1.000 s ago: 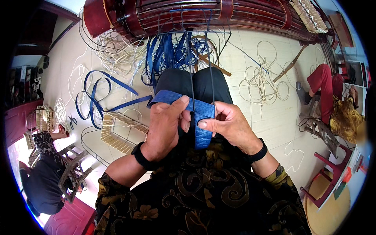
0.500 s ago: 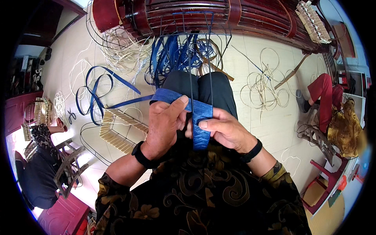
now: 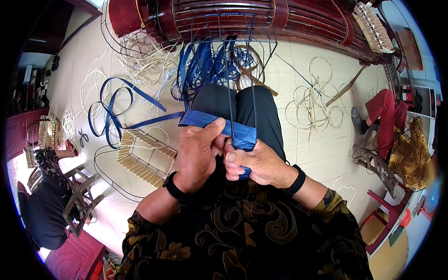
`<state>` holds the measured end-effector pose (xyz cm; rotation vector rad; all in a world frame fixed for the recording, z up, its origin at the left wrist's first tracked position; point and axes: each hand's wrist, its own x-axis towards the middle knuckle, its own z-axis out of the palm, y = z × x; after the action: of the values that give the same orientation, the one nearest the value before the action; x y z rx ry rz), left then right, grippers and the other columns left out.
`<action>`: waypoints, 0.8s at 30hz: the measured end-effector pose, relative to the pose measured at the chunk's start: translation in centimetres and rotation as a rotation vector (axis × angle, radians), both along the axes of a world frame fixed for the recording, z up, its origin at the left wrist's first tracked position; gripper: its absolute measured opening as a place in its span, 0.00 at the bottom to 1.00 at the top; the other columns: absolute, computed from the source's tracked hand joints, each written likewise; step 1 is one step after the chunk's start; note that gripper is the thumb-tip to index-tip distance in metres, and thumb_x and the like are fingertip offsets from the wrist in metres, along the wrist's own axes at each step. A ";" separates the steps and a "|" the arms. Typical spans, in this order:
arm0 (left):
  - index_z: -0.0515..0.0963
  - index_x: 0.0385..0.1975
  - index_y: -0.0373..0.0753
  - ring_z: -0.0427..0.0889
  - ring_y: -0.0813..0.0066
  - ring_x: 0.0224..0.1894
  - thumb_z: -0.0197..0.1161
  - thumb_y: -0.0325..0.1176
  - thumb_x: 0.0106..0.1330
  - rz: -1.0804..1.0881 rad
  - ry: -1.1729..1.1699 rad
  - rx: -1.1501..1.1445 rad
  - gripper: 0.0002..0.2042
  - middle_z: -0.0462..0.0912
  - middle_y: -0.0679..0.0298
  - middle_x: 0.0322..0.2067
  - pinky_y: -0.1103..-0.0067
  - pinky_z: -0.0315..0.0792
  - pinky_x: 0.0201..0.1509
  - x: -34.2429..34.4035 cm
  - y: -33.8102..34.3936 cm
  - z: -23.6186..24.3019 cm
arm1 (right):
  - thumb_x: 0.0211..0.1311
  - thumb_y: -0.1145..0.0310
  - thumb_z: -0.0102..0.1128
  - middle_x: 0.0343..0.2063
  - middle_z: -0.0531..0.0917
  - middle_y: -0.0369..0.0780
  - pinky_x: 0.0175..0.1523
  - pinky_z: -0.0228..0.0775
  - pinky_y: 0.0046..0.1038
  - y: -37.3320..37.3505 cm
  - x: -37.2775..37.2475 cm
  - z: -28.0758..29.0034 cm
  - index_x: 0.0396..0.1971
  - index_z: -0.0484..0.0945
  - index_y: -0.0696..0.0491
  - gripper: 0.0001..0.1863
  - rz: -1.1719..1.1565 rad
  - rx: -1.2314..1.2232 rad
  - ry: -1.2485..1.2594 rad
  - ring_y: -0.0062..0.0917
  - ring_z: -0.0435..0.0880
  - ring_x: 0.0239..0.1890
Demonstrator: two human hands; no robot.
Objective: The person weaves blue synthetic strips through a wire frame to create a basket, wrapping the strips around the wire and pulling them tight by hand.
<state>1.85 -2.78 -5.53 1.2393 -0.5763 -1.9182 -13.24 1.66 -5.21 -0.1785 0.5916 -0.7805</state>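
Pinches a blue strip with the left hand, thumb on top, fingers curled beneath. Grips the strip's lower length in the right hand, covering most of that part. Holds it above the lap, at the near end of a dark wire frame. Runs left to right beneath the frame's left rod, then turns down by the right rod toward the torso. Points, along the frame's long axis, away past the dark-trousered knees toward a dark red bench. Farther out: left, blue loops, a cream-wrapped frame and scissors; ahead, heaped blue strips; right, tangled pale cord and a co-worker's red trouser leg.
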 end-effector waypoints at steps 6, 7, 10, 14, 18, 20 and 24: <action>0.73 0.13 0.36 0.70 0.82 0.15 0.62 0.32 0.67 0.035 -0.144 -0.110 0.18 0.73 0.67 0.12 0.83 0.61 0.20 -0.5 0.1 0.3 | 0.63 0.67 0.66 0.24 0.71 0.31 0.31 0.68 0.23 0.0 0.0 0.0 0.39 0.72 0.52 0.11 -0.020 -0.036 0.014 0.16 0.69 0.22; 0.73 0.13 0.36 0.70 0.83 0.15 0.62 0.31 0.67 0.030 -0.184 -0.201 0.17 0.73 0.67 0.13 0.83 0.62 0.19 -0.5 0.1 0.2 | 0.63 0.67 0.65 0.24 0.72 0.31 0.32 0.69 0.23 0.2 0.0 0.0 0.39 0.72 0.52 0.11 -0.026 -0.049 0.035 0.16 0.70 0.23; 0.73 0.14 0.34 0.69 0.85 0.16 0.62 0.29 0.66 0.021 -0.315 -0.369 0.16 0.74 0.67 0.13 0.82 0.62 0.19 -0.7 0.3 0.5 | 0.64 0.66 0.64 0.26 0.74 0.31 0.35 0.70 0.23 0.3 -0.4 1.1 0.39 0.74 0.54 0.10 -0.005 -0.127 0.226 0.17 0.75 0.26; 0.72 0.14 0.33 0.69 0.86 0.17 0.63 0.27 0.66 -0.028 -0.493 -0.619 0.16 0.74 0.68 0.14 0.81 0.61 0.19 -1.2 0.1 1.4 | 0.61 0.60 0.67 0.25 0.79 0.35 0.35 0.71 0.24 0.7 -1.8 1.7 0.34 0.76 0.58 0.16 0.058 -0.338 0.787 0.20 0.79 0.27; 0.72 0.16 0.33 0.71 0.85 0.18 0.61 0.27 0.66 -0.062 -0.490 -0.666 0.15 0.74 0.67 0.14 0.82 0.66 0.22 -1.9 -0.2 2.1 | 0.48 0.56 0.73 0.17 0.77 0.43 0.28 0.71 0.29 0.3 -3.9 4.0 0.28 0.74 0.60 0.23 0.077 -0.600 1.548 0.27 0.78 0.19; 0.72 0.16 0.33 0.71 0.86 0.18 0.62 0.27 0.66 -0.087 -0.560 -0.689 0.15 0.74 0.68 0.14 0.83 0.64 0.21 -2.1 -0.5 2.4 | 0.44 0.59 0.74 0.22 0.76 0.44 0.32 0.71 0.32 0.1 -3.8 4.4 0.31 0.72 0.60 0.24 -0.138 -0.699 1.645 0.32 0.78 0.25; 0.67 0.16 0.31 0.56 0.87 0.20 0.64 0.24 0.59 -0.079 -0.605 -0.764 0.14 0.62 0.63 0.11 0.78 0.56 0.19 -3.5 -1.4 3.1 | 0.41 0.63 0.74 0.28 0.71 0.44 0.39 0.69 0.38 -1.1 -3.3 4.0 0.31 0.69 0.57 0.23 -0.189 -0.910 1.769 0.40 0.74 0.32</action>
<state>-1.66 -4.17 -2.46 1.2483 -1.5154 -1.1377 -16.51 0.60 -1.26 -1.7842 1.8741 -0.8869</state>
